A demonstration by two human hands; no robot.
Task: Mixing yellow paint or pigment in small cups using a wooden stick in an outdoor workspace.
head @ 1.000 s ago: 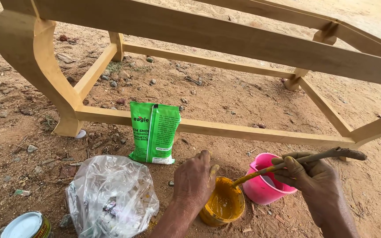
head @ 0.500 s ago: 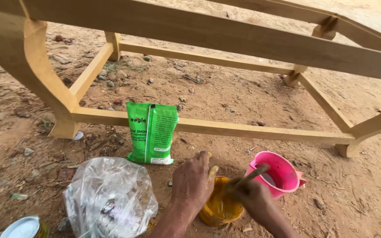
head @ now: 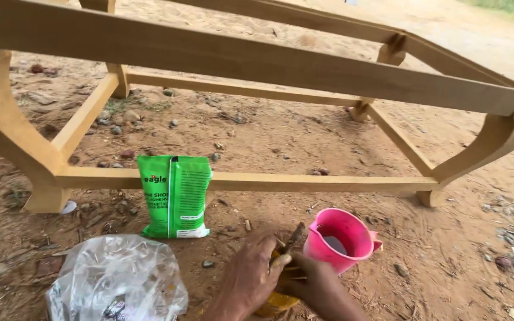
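One large pale wooden furniture frame [head: 257, 65] with curved legs stands on the bare reddish dirt ground [head: 281, 137], taking up most of the view. Against its lower front rail leans one upright green plastic pouch [head: 175, 196], and nearer the person lies one crumpled clear plastic bag [head: 117, 279], soft and loose. To the right sits one small pink plastic jug [head: 341, 236], tilted a little, with some liquid inside. Just beside it, touching or nearly so, is one small yellow-stained container [head: 276, 300], mostly hidden under the hands at the bottom edge. The left hand [head: 248, 279] rests over its rim with fingers curled around it, while the right hand [head: 316, 288] closes its fingers on one dark wooden stick [head: 295, 238] that pokes up between the two hands. The container looks light and likely slick with its yellow contents, so it would probably handle best gripped around the wall, kept level. The stick seems stiff and rough, best held well up its dry end.
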